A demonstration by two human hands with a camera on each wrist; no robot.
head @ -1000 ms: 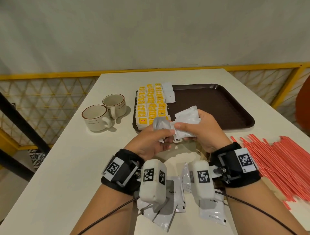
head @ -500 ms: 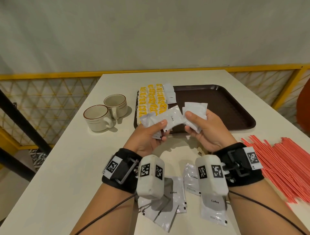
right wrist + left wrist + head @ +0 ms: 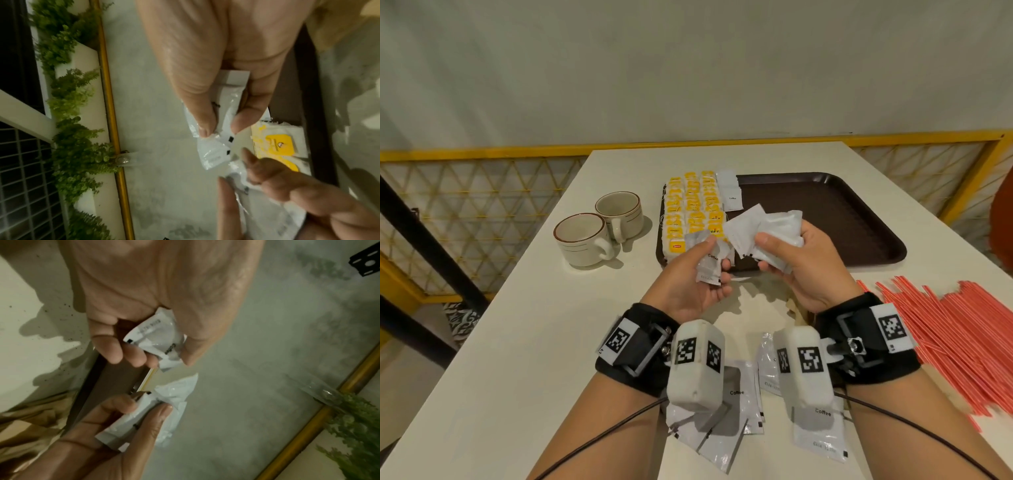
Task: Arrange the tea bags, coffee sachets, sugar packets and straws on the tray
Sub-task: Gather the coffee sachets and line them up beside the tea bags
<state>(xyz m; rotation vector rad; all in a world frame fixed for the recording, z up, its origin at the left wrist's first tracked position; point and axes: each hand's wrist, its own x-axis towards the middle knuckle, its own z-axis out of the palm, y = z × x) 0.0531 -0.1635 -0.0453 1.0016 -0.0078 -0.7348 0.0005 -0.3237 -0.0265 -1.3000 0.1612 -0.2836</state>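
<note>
- The left hand [image 3: 688, 284] is raised above the near edge of the tray, palm up, with its thumb and curled fingers [image 3: 123, 350] pinching one white coffee sachet [image 3: 710, 265] (the word "Coffee" is printed on it).
- The right hand [image 3: 804, 267] is held just beside it, thumb and fingers clamped on a small bunch of white sachets [image 3: 767, 233] that fan out above the fingertips.
- The two hands are close together but the held sachets do not clearly touch.
- The dark brown tray [image 3: 825, 212] lies on the white table [image 3: 517, 342], beyond the hands.
- Rows of yellow-tagged tea bags [image 3: 693, 209] fill the left end of the tray.
- A short column of white sachets on the tray [image 3: 729, 192] lies just right of the tea bags; the rest of the tray surface is bare brown.
- More loose coffee sachets [image 3: 736, 411] lie flat on the table near the person, partly hidden under the wrist cameras.
- A spread pile of red straws [image 3: 955, 335] lies on the table to the right, off the tray.
- Two cream cups [image 3: 599, 233] with brown rims stand side by side on the table, left of the tray.
- Sugar packets cannot be told apart from the other white sachets.
</note>
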